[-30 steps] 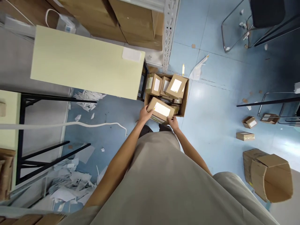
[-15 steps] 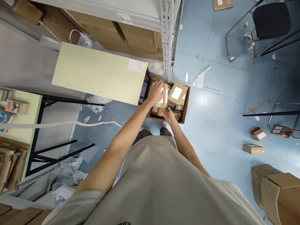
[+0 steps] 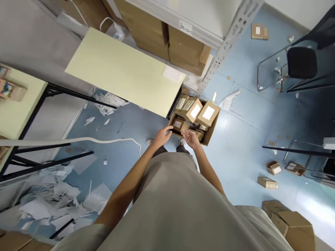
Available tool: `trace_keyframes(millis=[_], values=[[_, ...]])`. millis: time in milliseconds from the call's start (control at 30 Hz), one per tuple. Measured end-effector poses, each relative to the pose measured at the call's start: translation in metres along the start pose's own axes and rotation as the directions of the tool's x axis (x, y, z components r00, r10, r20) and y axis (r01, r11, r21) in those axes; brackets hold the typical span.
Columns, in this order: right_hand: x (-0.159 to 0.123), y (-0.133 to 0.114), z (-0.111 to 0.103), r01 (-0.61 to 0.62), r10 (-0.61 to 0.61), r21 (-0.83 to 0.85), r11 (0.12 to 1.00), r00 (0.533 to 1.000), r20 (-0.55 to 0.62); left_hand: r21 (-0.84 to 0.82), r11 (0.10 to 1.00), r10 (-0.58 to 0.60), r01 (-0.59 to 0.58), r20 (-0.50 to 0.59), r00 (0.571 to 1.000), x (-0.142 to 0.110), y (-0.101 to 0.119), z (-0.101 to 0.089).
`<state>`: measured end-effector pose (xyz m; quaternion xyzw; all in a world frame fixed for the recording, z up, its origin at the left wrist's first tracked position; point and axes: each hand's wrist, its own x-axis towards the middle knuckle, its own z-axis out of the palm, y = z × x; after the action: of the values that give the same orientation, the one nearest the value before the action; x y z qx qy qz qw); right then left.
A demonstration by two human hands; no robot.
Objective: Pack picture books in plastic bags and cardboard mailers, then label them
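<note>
A large open carton (image 3: 214,129) stands on the floor ahead of my feet, filled with several small taped cardboard boxes. My left hand (image 3: 162,136) is at its near left corner, thumb and fingers apart, holding nothing. Close to those fingertips lies a small box with a pale label (image 3: 180,124). My right hand (image 3: 191,139) is over the near rim, palm turned up and fingers spread, with no box in it. Farther back, a white-labelled box (image 3: 194,111) leans beside another labelled box (image 3: 208,113). Lower boxes are partly hidden.
A pale yellow-green tabletop (image 3: 125,71) borders the carton on the left, and a metal shelf post (image 3: 227,43) rises behind it. Paper scraps (image 3: 52,202) litter the floor at left. At right are a black chair (image 3: 302,62) and a larger carton (image 3: 290,223).
My left hand has drawn back from a small box in the carton toward my body; that box stays inside. My right hand remains by the near rim. The view has turned.
</note>
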<state>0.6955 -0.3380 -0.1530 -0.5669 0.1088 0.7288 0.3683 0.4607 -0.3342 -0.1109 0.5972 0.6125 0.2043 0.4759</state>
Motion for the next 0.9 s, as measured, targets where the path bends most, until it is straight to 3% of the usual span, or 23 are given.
trace_keyframes(millis=[167,333,433,533,700,900], values=[[-0.010,0.028,0.089,0.063,-0.018,-0.264,0.963,0.985,0.171,-0.184,0.983,-0.046,0.010,-0.196,0.979,-0.025,-0.043,-0.060],[-0.026,0.071,0.195,0.260,-0.056,-0.491,0.831,0.918,0.392,-0.285,0.957,-0.081,-0.052,-0.436,0.896,-0.043,-0.071,-0.155],[-0.030,0.105,0.263,0.359,-0.092,-0.557,0.749,0.889,0.450,-0.336,0.937,-0.127,-0.096,-0.582,0.803,-0.066,-0.092,-0.221],[-0.033,0.144,0.328,0.434,-0.104,-0.588,0.682,0.854,0.509,-0.408,0.898,-0.198,-0.166,-0.711,0.675,-0.093,-0.117,-0.278],[-0.033,0.200,0.421,0.497,0.006,-0.659,0.564,0.796,0.605,-0.492,0.826,-0.310,-0.275,-0.804,0.507,-0.127,-0.163,-0.344],[-0.005,0.254,0.528,0.541,0.159,-0.725,0.427,0.744,0.649,-0.565,0.775,-0.448,-0.283,-0.807,0.385,-0.140,-0.224,-0.422]])
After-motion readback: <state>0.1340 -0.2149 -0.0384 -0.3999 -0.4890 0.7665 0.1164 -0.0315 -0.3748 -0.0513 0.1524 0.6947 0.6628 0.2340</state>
